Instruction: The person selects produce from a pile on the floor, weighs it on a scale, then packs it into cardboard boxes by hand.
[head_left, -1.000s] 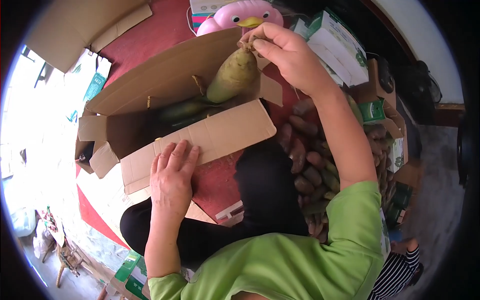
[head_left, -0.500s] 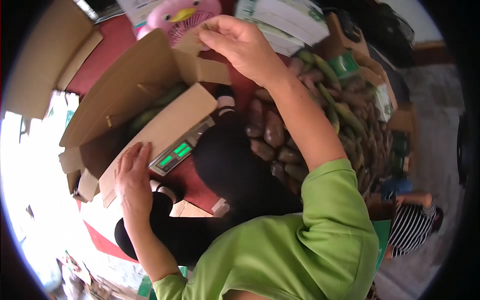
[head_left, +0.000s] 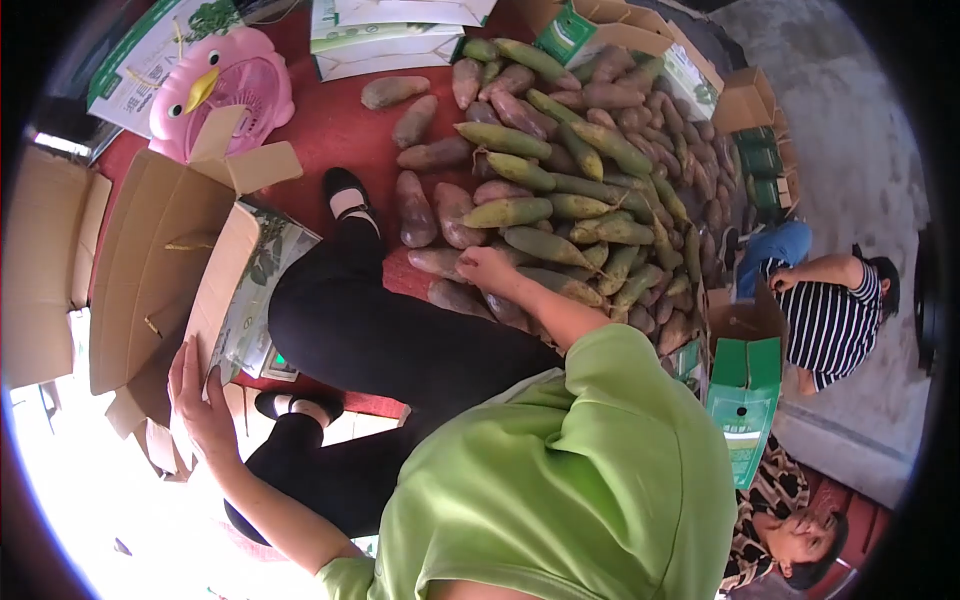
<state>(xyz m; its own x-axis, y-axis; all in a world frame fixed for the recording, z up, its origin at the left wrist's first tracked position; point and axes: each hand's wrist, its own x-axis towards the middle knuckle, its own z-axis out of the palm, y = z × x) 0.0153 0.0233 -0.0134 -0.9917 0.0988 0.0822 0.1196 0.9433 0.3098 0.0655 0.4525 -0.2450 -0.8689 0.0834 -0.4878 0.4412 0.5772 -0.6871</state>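
My left hand (head_left: 203, 410) rests at the near edge of an open cardboard box (head_left: 150, 260), fingers apart, touching its side panel. The box has a leafy print outside and its flaps stand up; its contents are out of sight. Under it, a corner of the scale (head_left: 282, 366) shows. My right hand (head_left: 488, 270) is over the near side of a big pile of long green radishes (head_left: 508, 211) and purplish, radish-like roots (head_left: 458, 215). Its fingers are bent together beside a purplish root (head_left: 435, 262); what they hold, if anything, is hidden.
A pink bird-faced fan (head_left: 225, 95) stands behind the box. Printed cartons (head_left: 385, 50) lie at the back, and a green carton (head_left: 745, 400) stands at the right. A person in a striped shirt (head_left: 825, 315) and another in a patterned top (head_left: 770, 490) are on the right.
My right hand has left the box's far flap and come to the radish pile. My view has swung right, and the scale's lit display has mostly gone from sight. My left hand stays at the box.
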